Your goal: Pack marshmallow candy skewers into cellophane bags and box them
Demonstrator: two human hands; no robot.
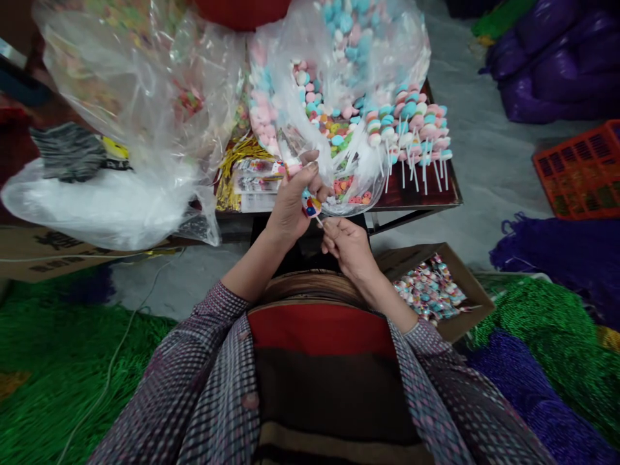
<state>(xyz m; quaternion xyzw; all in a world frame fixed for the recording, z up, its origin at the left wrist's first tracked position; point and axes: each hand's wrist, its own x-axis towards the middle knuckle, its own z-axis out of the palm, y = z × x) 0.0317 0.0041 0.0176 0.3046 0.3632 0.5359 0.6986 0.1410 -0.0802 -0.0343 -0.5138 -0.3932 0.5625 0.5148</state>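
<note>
My left hand (296, 197) is wrapped round a candy stick in a printed wrapper (310, 205), near the table's front edge. The wrapper's lower end points down and right, where a thin white stick shows. Thumb and fingers of my right hand (345, 244) pinch that stick. Just left of my left hand lie printed clear wrappers (256, 184) and gold ties (232, 169). Candy skewers on white sticks (414, 129) lie at the table's right corner. Between them sits an open plastic bag of pink, blue and ring-shaped candies (339, 129).
Large clear bags (145, 84) and a white plastic bag (101, 203) cover the table's left. Below its right side, a cardboard box (477, 303) holds wrapped candies. An orange crate (581, 171), purple bags (562, 58) and green strands (552, 323) are on the right.
</note>
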